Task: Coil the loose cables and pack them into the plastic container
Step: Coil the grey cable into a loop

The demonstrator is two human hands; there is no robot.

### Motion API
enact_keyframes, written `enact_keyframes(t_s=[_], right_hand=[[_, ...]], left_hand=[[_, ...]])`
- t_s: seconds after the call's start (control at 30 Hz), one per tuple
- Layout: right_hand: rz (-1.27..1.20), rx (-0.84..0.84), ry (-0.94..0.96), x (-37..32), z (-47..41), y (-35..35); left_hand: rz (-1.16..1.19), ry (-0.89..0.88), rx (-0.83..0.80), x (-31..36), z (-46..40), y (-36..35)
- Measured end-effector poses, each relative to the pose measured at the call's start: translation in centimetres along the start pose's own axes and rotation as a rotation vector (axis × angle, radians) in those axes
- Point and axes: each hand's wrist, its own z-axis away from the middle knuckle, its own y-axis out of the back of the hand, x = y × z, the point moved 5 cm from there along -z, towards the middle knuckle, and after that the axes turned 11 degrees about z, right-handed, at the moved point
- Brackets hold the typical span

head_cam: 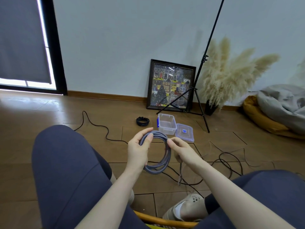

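A grey braided cable (162, 165) is wound into a loop of several turns, held up between my knees. My left hand (138, 149) grips the loop's left side, thumb across the strands. My right hand (181, 151) pinches the loop's upper right, and the cable's free end (180, 175) hangs down from this hand. On the floor beyond stands the clear plastic container (166, 124), open, with blue latches. Its lid (184, 132) lies flat just to its right. A coiled black cable (143, 121) rests left of the container. Loose black cables (231, 160) sprawl on the floor at right.
Another loose dark cable (97, 125) snakes across the wooden floor at left. A framed picture (171, 85) leans on the wall behind a black tripod stand (197, 96). Pampas grass in a vase (210, 107) and a beanbag (270, 113) sit at right. My thighs flank the hands.
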Motion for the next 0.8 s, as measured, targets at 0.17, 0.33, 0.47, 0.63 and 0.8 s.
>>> enact_keyframes(t_s=[0.17,0.33,0.47,0.63,0.8], right_hand=[[0.047,0.053,0.031,2.4,0.3,2.8],[0.16,0.074,-0.003,4.8,0.7,5.2],[0.166,0.117,-0.007,6.2,1.0,7.1],[0.147,0.186,-0.005,7.1,1.1,9.0],[0.153,0.272,-0.006,7.4,1.1,10.0]], left_hand=[[0.011,-0.021,0.131,0.4,-1.2,1.9],[0.067,-0.051,0.284,0.3,-2.1,3.7],[0.081,-0.077,0.433,0.5,-2.7,5.6],[0.089,-0.098,0.584,0.6,-2.9,7.0],[0.141,-0.115,0.719,0.5,-3.0,8.3]])
